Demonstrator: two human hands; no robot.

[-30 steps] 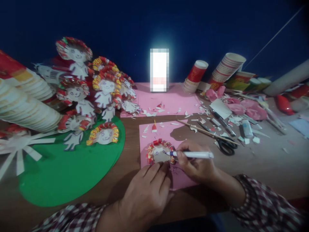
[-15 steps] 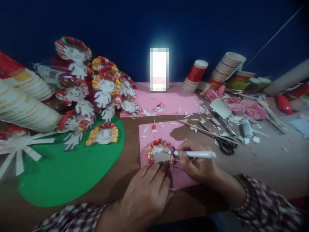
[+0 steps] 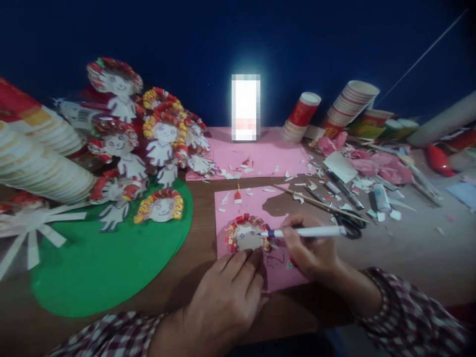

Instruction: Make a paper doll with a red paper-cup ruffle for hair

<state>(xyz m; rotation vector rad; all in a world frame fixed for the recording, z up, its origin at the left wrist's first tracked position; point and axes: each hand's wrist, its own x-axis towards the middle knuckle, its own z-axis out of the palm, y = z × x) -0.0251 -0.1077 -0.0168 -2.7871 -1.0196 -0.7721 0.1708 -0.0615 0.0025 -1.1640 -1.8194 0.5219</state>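
A round paper face (image 3: 248, 240) with a rim of red and yellow curls is lying on a pink sheet (image 3: 277, 280), showing two drawn eyes. The left hand (image 3: 228, 287) is resting its fingers, drawn close together, over the face's lower edge; whether they are pinching it, I cannot tell. The right hand (image 3: 310, 253) is gripping a white marker (image 3: 322, 231) between thumb and fingers, its dark tip pointing just beside the eye on the right; contact is too small to tell. A red-and-white scrap (image 3: 238, 197) is lying on the sheet beyond the face. To the right, a thin stick (image 3: 316, 202) is crossing black-handled scissors (image 3: 349, 225) on the wooden table (image 3: 203, 213). To the left, a green sheet (image 3: 100, 267) is carrying another curly-rimmed face (image 3: 160, 210), while similar paper figures (image 3: 159, 141) are clustering behind it, beside stacked paper cups (image 3: 40, 161). A blue wall (image 3: 178, 39) is backing everything.
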